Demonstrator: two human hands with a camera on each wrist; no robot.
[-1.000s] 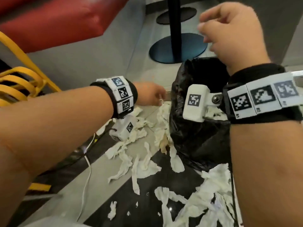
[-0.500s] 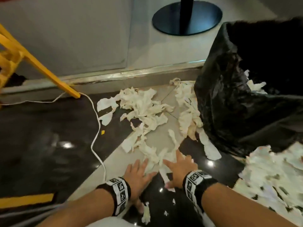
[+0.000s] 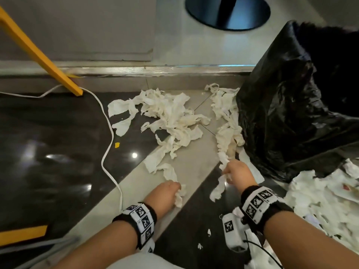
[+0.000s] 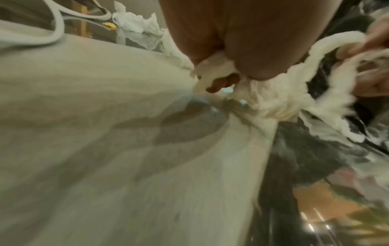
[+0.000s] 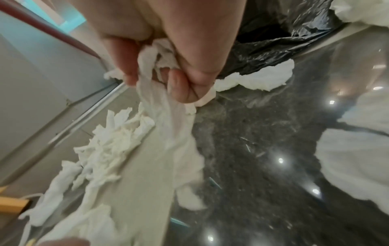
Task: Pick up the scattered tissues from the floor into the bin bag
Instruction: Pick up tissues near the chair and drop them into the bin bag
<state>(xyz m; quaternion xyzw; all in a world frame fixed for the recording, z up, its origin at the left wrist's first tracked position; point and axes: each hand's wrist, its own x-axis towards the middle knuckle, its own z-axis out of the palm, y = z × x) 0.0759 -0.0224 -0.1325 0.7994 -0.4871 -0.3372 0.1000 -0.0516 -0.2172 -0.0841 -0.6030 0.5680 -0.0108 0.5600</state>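
Observation:
White torn tissues (image 3: 174, 117) lie scattered over the grey and black floor, with another heap (image 3: 320, 200) at the right. The black bin bag (image 3: 291, 113) stands open at the right. My left hand (image 3: 171, 191) is fisted low over the floor, gripping a wad of tissue (image 4: 271, 99). My right hand (image 3: 233, 171) grips a long tissue strip (image 5: 168, 119) that hangs down from its curled fingers (image 5: 181, 88), just left of the bag's base.
A white cable (image 3: 108, 133) snakes across the dark floor at the left, past a yellow leg (image 3: 42, 57). A round dark pedestal base (image 3: 227, 12) stands beyond a metal floor strip (image 3: 155, 69). A small yellow scrap (image 3: 117, 145) lies near the cable.
Half a second ago both hands lay flat and spread on the tissues. Now both have curled round tissue, and the right hand has moved right toward the bag.

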